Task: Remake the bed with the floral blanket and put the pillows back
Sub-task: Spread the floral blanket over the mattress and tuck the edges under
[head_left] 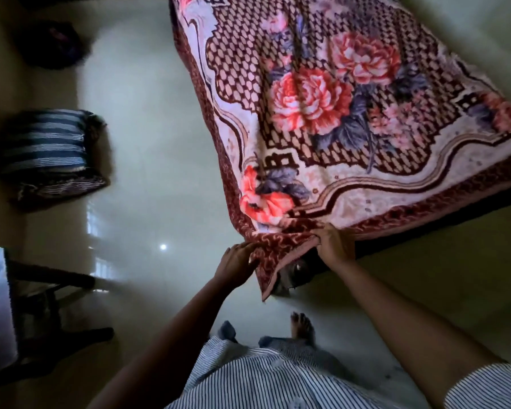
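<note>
The floral blanket [331, 113], pink and maroon with big red roses, lies spread over the bed at the upper right. Its near corner hangs off the bed's corner toward the floor. My left hand [236, 261] lies on the left side of that hanging corner, fingers pressed on the maroon border. My right hand [334, 243] grips the blanket edge just right of the corner, fingers tucked under the fabric. Two striped pillows [45, 152] are stacked on the floor at the left, well away from the bed.
A dark bundle [53, 45] sits on the floor at the upper left. A wooden stool or small table [42, 293] with a white top stands at the lower left. The shiny tiled floor [160, 172] lies between bed and pillows. My bare foot [301, 323] is near the bed corner.
</note>
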The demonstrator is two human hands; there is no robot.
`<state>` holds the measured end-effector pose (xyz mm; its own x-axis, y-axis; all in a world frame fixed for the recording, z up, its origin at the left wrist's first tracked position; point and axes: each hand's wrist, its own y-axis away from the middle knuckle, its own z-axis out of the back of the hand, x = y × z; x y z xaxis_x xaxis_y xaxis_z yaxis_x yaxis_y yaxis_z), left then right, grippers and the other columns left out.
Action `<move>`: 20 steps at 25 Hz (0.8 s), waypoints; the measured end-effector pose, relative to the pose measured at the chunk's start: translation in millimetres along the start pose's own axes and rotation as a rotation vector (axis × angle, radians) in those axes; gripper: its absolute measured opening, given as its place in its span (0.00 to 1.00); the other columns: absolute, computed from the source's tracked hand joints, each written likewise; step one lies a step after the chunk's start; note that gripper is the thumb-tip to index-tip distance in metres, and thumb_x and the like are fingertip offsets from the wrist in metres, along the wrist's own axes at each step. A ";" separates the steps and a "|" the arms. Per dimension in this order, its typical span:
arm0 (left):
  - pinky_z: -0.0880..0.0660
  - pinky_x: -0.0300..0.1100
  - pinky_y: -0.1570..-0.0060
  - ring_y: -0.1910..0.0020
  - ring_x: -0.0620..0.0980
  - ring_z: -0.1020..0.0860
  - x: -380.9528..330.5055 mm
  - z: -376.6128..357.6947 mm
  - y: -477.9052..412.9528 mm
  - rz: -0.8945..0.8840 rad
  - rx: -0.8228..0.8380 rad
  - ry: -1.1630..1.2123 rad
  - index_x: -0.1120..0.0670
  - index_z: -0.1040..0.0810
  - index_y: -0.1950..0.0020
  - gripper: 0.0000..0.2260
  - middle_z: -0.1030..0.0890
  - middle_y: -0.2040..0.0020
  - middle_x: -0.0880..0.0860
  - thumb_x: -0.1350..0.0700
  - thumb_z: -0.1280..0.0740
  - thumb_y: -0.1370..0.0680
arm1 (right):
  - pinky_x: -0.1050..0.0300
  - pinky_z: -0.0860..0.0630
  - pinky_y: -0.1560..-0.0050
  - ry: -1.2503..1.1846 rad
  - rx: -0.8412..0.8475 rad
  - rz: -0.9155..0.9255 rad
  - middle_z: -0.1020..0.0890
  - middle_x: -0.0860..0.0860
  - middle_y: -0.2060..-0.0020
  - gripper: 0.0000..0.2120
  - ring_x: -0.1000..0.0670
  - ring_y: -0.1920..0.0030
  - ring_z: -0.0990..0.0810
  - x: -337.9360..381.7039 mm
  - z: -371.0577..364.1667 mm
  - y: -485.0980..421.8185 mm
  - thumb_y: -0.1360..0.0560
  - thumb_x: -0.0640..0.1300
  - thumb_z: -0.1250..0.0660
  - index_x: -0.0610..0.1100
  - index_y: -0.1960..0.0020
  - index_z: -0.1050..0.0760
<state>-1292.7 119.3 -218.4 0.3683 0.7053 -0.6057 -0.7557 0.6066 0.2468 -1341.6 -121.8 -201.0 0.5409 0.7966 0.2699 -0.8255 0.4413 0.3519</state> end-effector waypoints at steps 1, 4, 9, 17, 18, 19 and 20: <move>0.30 0.48 0.39 0.37 0.56 0.26 12.2 11.8 1.2 -0.005 0.008 0.032 0.53 0.28 0.32 0.18 0.24 0.35 0.55 0.52 0.37 0.22 | 0.53 0.30 0.41 0.002 0.012 -0.045 0.24 0.46 0.41 0.13 0.42 0.40 0.26 8.7 -8.4 3.4 0.25 0.42 0.40 0.45 0.44 0.21; 0.30 0.44 0.39 0.37 0.54 0.26 38.6 47.8 3.4 0.011 -0.018 0.095 0.55 0.27 0.33 0.17 0.23 0.37 0.55 0.52 0.38 0.21 | 0.52 0.29 0.41 0.005 -0.068 -0.110 0.23 0.44 0.43 0.10 0.42 0.41 0.26 41.3 -24.0 15.7 0.26 0.42 0.36 0.44 0.47 0.20; 0.28 0.44 0.43 0.40 0.55 0.24 72.2 94.8 -30.6 0.119 -0.025 0.262 0.55 0.30 0.32 0.18 0.21 0.39 0.55 0.52 0.38 0.21 | 0.54 0.26 0.48 -0.223 -0.149 -0.103 0.21 0.43 0.47 0.10 0.43 0.48 0.22 100.4 -25.9 12.8 0.27 0.39 0.35 0.42 0.49 0.19; 0.30 0.45 0.44 0.41 0.57 0.24 109.6 120.4 -182.4 0.437 -0.144 0.731 0.56 0.29 0.34 0.18 0.22 0.39 0.58 0.47 0.42 0.19 | 0.63 0.29 0.50 -0.478 -0.137 -0.069 0.17 0.47 0.49 0.11 0.51 0.48 0.21 155.5 8.7 -110.2 0.25 0.40 0.34 0.41 0.44 0.20; 0.29 0.47 0.42 0.41 0.57 0.24 115.5 119.7 -210.7 0.458 -0.145 0.755 0.56 0.28 0.35 0.18 0.22 0.39 0.58 0.47 0.42 0.19 | 0.65 0.30 0.51 -0.503 -0.147 -0.068 0.17 0.46 0.50 0.11 0.51 0.49 0.20 158.1 10.1 -134.3 0.25 0.40 0.34 0.40 0.44 0.20; 0.29 0.49 0.41 0.41 0.58 0.24 119.4 119.4 -238.4 0.473 -0.137 0.788 0.55 0.27 0.37 0.17 0.22 0.40 0.58 0.47 0.42 0.19 | 0.66 0.31 0.53 -0.529 -0.159 -0.079 0.17 0.45 0.50 0.11 0.49 0.48 0.20 159.3 10.1 -157.5 0.25 0.39 0.33 0.38 0.44 0.20; 0.30 0.52 0.40 0.40 0.59 0.25 123.3 119.0 -269.1 0.489 -0.124 0.830 0.55 0.27 0.38 0.17 0.22 0.40 0.58 0.46 0.42 0.20 | 0.67 0.32 0.53 -0.549 -0.169 -0.102 0.17 0.43 0.50 0.11 0.46 0.48 0.19 159.4 7.0 -184.6 0.25 0.38 0.34 0.37 0.44 0.21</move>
<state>-979.5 86.6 -269.6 -0.4651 0.3570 -0.8100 -0.7932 0.2382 0.5605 -1101.9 -79.1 -216.6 0.5860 0.4354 0.6834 -0.7547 0.6002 0.2648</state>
